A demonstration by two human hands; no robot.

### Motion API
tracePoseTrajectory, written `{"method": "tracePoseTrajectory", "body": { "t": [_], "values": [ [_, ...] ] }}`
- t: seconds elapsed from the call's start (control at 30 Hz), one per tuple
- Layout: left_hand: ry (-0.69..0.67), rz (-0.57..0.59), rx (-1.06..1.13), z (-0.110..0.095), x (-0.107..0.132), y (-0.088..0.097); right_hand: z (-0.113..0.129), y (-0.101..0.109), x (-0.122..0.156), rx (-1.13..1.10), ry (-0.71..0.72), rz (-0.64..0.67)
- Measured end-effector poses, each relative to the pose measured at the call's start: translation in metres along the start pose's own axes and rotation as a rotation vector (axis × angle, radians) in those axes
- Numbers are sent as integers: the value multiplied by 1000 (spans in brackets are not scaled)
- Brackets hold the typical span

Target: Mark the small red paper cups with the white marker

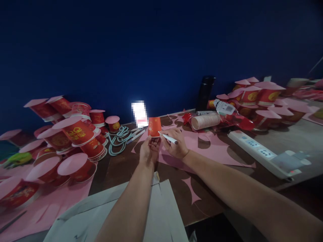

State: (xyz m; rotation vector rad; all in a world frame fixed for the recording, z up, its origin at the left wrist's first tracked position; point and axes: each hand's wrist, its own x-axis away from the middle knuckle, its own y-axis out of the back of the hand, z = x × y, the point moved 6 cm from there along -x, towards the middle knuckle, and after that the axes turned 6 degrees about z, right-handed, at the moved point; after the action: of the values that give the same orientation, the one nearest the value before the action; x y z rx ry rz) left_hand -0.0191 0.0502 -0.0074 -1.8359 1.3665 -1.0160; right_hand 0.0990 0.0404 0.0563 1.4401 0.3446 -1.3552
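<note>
In the middle of the head view, my left hand (150, 148) grips a red paper cup (154, 126) near its lower end, fingers wrapped under it. My right hand (175, 143) is closed around a white marker (169, 138) with a dark end. The marker's tip meets the cup's right side, near the lower rim; whether it touches I cannot tell. Below the hands lies a pink paper sheet (190, 139) with round pieces cut out of it. Behind the cup, a lit screen (139, 112) stands against the dark blue wall, its content blurred.
Red cups topped with pink paper discs (73, 164) pile up on the left, and more cups (268, 92) at the right. Nearby are a pale cable (117, 151), a stack of paper cups (205, 121), a black flask (205, 92), a power strip (254, 149) and a white board (161, 215).
</note>
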Motion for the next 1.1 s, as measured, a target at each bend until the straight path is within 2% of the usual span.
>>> {"method": "tracePoseTrajectory", "body": {
  "t": [1.1],
  "values": [
    [-6,12,12,-3,-3,4,0,-3,1,-10,-27,47]
  ]
}}
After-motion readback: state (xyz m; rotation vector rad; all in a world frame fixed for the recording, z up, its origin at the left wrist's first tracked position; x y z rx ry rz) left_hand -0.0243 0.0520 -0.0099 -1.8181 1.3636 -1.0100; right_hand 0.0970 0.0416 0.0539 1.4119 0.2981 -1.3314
